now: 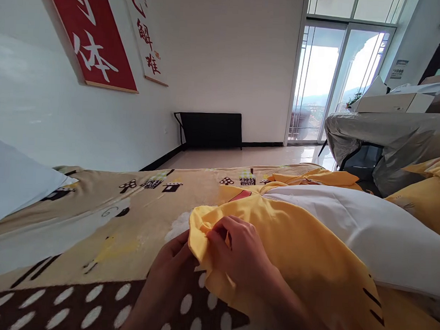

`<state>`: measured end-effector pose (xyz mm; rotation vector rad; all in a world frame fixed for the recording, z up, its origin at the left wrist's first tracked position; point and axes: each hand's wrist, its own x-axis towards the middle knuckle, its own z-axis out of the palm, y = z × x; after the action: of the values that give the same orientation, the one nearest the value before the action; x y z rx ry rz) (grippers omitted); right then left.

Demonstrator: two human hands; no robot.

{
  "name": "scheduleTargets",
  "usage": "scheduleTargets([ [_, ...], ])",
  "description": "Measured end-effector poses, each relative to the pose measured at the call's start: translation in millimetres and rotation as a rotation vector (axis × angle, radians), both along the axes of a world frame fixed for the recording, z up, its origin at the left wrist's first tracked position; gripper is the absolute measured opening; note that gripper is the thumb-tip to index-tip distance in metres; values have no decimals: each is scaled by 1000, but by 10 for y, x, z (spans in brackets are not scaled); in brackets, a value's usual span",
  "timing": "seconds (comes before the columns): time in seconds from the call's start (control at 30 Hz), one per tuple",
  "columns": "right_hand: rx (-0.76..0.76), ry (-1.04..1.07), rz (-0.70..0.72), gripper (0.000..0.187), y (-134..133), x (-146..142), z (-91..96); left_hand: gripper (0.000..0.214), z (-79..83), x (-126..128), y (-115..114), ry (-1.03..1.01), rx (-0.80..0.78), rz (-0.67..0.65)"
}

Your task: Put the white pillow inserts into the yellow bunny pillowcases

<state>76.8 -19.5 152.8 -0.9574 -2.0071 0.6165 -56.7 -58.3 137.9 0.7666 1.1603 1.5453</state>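
Note:
A yellow pillowcase (290, 236) with dark whisker-like lines lies over part of a white pillow (363, 225). The pillow's white side shows uncovered towards the right. At the case's near left corner, my left hand (175, 265) pinches the edge from the left, its fingertips partly behind the cloth. My right hand (238, 251) has thumb and bent fingers closed on a fold of the same corner, just right of the left hand. A red patch (241, 195) shows on the cloth beyond my hands.
Beneath lies a patterned beige and brown blanket (93, 232). Another white pillow (18, 185) is at the left edge. More yellow fabric (422, 198) sits at the right. Behind stand a black folded panel (210, 130) and a plastic-covered table (396, 129) with boxes.

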Motion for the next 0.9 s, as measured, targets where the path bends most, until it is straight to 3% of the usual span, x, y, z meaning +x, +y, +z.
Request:
scheduleTargets([
  [0.23, -168, 168, 152, 8, 89, -106, -129, 48, -116, 95, 45, -146, 29, 37],
  [0.37, -258, 331, 231, 7, 193, -159, -232, 56, -129, 106, 63, -200, -4, 137],
  [0.6, -375, 450, 312, 3, 259, -184, -262, 38, -164, 105, 72, -111, 109, 54],
  [0.77, -405, 471, 347, 5, 279, -160, -242, 42, -161, 118, 75, -116, 96, 20],
  [0.9, -433, 497, 357, 8, 287, -150, -228, 47, -208, 112, 85, 28, 137, 91],
])
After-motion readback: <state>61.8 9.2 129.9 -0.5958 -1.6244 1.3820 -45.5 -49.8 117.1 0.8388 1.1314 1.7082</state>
